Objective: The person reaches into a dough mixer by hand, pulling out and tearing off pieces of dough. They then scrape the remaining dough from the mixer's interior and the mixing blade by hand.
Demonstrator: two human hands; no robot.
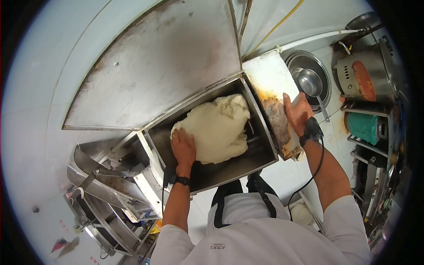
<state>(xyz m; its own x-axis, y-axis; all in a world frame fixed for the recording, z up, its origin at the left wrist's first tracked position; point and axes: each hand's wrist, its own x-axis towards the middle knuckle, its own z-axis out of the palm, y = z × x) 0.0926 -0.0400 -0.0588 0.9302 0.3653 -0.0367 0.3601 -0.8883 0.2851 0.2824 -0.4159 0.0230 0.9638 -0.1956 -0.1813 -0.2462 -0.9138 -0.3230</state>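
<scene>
A large pale mass of dough (216, 130) lies in a rectangular metal tub (260, 161), which looks like the bowl of a dough mixer. My left hand (183, 148) rests on the left edge of the dough, fingers stretched out and pointing away from me. Beside the tub, on the right, is a white metal housing (267, 73) with rust and brown stains. My right hand (299, 114) is at that housing's right edge, thumb and fingers apart, with nothing seen in it. Part of a metal bar shows at the tub's right inner side.
A big metal lid (163, 62) stands raised behind the tub. Metal basins (324, 66) with a long-handled ladle (310, 83) are at the right. Farther right are a large steel pot (364, 75) and shelving (371, 150). Metal chutes (81, 165) and racks stand at the left.
</scene>
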